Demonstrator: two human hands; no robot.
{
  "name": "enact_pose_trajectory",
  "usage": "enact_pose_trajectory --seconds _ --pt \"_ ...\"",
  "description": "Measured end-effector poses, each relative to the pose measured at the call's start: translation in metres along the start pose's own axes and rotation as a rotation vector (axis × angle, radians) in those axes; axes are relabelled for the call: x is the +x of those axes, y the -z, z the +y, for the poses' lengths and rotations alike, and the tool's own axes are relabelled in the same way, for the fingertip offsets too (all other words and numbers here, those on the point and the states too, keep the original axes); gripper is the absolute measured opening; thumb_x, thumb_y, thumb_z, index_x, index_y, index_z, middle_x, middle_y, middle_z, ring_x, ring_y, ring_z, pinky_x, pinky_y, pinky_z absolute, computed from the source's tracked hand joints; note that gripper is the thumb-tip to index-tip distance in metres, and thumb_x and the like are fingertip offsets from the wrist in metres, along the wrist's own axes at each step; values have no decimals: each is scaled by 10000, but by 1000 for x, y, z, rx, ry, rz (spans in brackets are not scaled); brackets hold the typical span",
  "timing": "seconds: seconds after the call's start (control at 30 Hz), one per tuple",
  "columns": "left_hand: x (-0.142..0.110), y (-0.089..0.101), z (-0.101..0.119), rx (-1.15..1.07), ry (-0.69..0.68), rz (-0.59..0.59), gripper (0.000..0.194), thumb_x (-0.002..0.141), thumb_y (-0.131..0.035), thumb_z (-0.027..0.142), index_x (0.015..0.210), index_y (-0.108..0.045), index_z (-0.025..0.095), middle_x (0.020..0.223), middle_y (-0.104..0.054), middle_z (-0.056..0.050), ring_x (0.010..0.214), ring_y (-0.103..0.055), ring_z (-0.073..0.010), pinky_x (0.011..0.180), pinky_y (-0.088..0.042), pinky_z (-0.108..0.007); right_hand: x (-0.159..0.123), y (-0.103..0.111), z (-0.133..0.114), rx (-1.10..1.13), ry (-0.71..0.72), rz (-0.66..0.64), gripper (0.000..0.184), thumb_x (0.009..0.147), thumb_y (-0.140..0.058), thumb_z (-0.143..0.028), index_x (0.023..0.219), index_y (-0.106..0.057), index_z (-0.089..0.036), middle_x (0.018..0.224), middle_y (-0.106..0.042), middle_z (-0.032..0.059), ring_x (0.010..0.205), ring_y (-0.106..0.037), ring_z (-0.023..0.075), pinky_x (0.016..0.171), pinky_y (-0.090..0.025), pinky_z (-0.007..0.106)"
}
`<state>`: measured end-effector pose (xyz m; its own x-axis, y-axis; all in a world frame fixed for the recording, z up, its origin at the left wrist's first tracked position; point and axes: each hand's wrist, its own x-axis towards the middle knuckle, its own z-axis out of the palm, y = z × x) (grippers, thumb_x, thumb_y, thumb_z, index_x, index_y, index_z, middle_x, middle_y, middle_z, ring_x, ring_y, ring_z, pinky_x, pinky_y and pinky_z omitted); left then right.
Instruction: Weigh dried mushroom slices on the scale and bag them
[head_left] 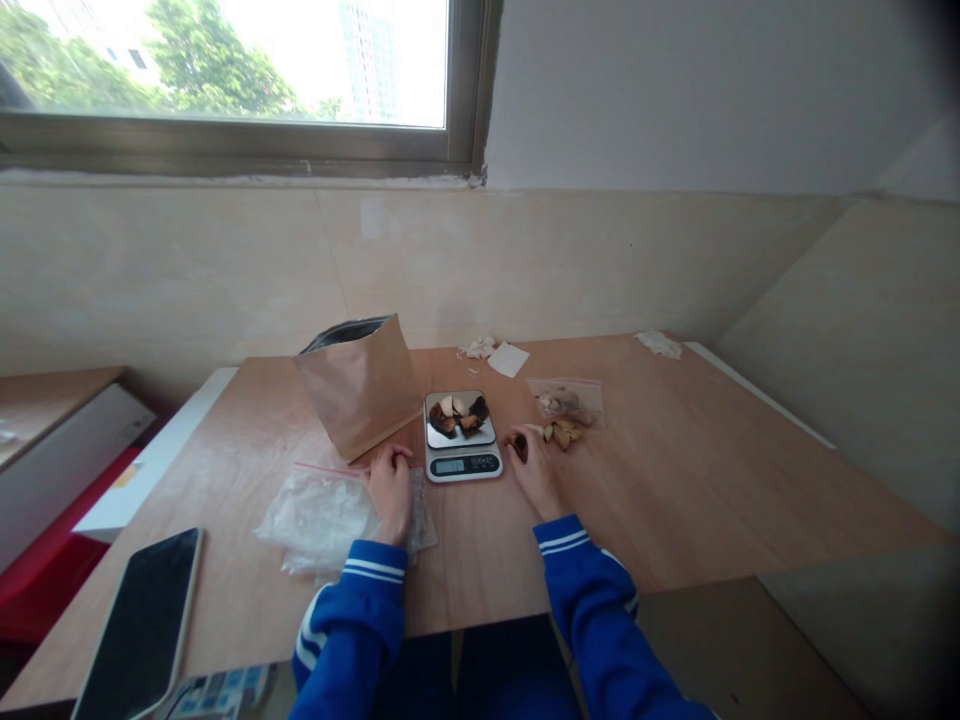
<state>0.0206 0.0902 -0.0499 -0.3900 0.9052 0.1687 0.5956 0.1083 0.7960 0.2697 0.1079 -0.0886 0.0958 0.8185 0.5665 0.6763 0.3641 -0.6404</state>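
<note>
A small kitchen scale (465,466) stands in the middle of the table, its display lit but the digits too small to read. On its metal plate lie several dried pieces (459,415), some dark brown and curled, some pale. Right of the scale, my right hand (536,475) is closed on a dark brown dried piece (519,446). Just beyond those fingers is a little pile of tan dried slices (564,433). My left hand (391,492) rests with curled fingers on clear plastic zip bags (319,520), left of the scale; nothing shows in its grasp.
An open brown kraft paper bag (364,385) stands behind my left hand. A clear zip bag with dried pieces (566,398) lies at the right. White paper (508,359) and crumpled tissue (659,345) lie farther back. A phone (142,620) is at the near left edge.
</note>
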Motion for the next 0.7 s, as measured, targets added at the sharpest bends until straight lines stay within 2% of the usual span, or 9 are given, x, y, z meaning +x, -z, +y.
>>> enact_pose_trajectory --seconds 0.2,0.27,0.4,0.47,0.7 --pt "0 1 2 6 18 -12 244 838 -367 176 775 -600 211 921 -696 -37 955 -599 -206 965 -285 -395 1 3 -17 78 -40 98 277 901 -523 -395 1089 -564 -196 1006 -649 96 860 -630 209 754 -540 357" --pt "0 1 1 5 14 -9 242 837 -367 174 776 -598 210 915 -694 -37 949 -600 -206 960 -288 -393 2 3 -31 91 19 74 283 905 -536 -405 1101 -575 -206 1011 -655 87 848 -635 202 759 -543 344" --pt "0 0 0 6 1 -5 240 838 -367 178 774 -595 212 898 -691 -32 944 -601 -205 954 -288 -390 6 -1 -61 88 193 -55 281 933 -519 -362 1176 -587 -239 1078 -653 73 990 -622 213 873 -517 349" --pt "0 0 1 3 -4 -4 238 838 -369 174 773 -594 212 907 -691 -30 954 -599 -204 959 -285 -391 10 -7 -70 47 234 -79 293 931 -529 -363 1196 -589 -252 1076 -659 65 1012 -616 220 910 -497 367" --pt "-1 1 4 12 6 -13 246 840 -370 160 787 -606 210 923 -700 -35 983 -600 -215 968 -290 -404 22 -30 -73 -20 249 -52 326 902 -574 -398 1177 -585 -224 1051 -680 90 947 -636 242 840 -509 397"
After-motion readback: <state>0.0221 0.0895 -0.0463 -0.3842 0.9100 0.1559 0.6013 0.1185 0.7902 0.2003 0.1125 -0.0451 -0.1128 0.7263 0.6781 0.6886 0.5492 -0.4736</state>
